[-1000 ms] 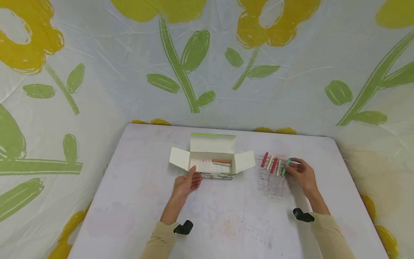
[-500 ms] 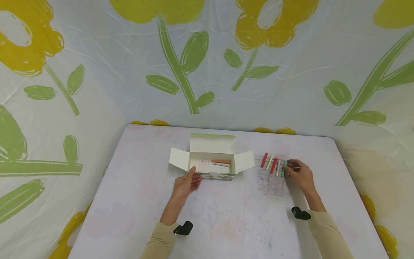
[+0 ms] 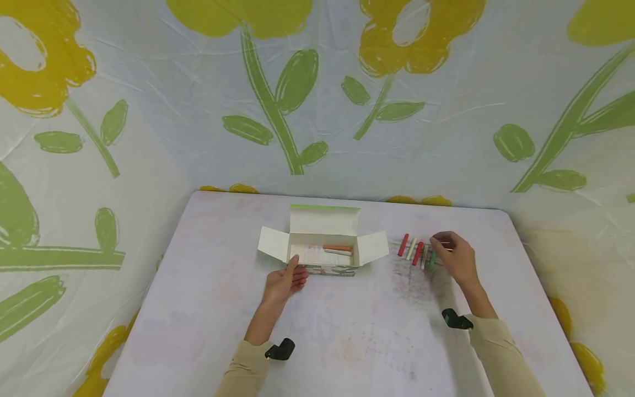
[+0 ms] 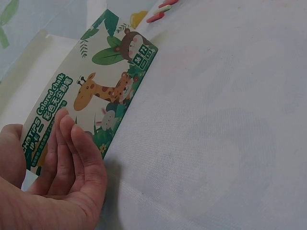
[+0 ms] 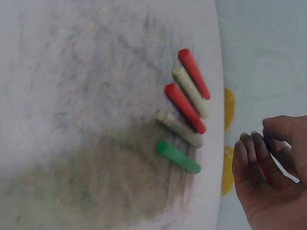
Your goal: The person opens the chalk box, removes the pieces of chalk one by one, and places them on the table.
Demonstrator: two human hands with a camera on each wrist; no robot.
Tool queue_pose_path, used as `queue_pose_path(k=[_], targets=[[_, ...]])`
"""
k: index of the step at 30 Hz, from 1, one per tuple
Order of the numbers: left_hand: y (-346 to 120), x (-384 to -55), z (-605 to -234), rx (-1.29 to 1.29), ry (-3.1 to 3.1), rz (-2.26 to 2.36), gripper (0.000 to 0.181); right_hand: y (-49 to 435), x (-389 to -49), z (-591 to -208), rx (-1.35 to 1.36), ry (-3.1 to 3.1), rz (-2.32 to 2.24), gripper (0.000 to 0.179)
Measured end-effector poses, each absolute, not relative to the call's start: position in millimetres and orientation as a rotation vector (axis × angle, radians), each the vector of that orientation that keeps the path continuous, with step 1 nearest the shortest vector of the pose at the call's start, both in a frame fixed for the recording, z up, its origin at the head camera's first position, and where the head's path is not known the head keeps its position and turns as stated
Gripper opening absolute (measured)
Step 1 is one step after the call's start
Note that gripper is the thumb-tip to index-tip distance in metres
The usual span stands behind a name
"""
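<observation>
My left hand (image 3: 279, 285) grips the near wall of a colored chalk box (image 3: 347, 271), thumb at the inner side and fingers against the printed front (image 4: 98, 93). The box's lid and side flaps are spread out. Inside lie an orange chalk (image 3: 337, 247) and a white chalk (image 3: 338, 252). To the right, a slanted row holds a green chalk (image 5: 178, 157), a greyish-white chalk (image 5: 180, 128), a red chalk (image 5: 186, 109), a pale yellow chalk (image 5: 191, 92) and another red chalk (image 5: 194, 74). Above the green end hovers my right hand (image 3: 458, 263), fingers loosely bent, holding nothing.
The white table (image 3: 223, 342) carries dark chalk smudges (image 3: 414, 286) around the row. A flower-printed cloth (image 3: 173, 110) rises behind the table's back edge and at both sides.
My right hand has let go of the green chalk, now lying at the end of the row, and has lifted away from it. The left hand keeps its grip on the box.
</observation>
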State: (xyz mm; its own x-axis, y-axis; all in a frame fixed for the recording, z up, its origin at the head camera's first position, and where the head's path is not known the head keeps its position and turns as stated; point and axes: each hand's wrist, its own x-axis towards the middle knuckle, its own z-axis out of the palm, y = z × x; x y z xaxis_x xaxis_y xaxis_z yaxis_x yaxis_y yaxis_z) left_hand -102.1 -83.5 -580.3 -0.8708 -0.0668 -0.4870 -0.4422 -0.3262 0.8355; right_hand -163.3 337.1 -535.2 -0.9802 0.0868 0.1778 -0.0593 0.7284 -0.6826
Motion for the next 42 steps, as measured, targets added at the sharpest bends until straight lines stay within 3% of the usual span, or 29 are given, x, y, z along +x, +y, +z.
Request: queue_pose_path(k=[21,42], targets=[[-85.3,-101.4,-578.6,-0.631,1.671,2.282,0.066,273.0,-176.9,-478.3,0.293,-2.647,1.285,0.024],[-84.3,-100.8,-578.3,-0.629,1.654,2.286,0.066,193.3,-182.8,-476.8,0.654,-2.714,1.355,0.019]])
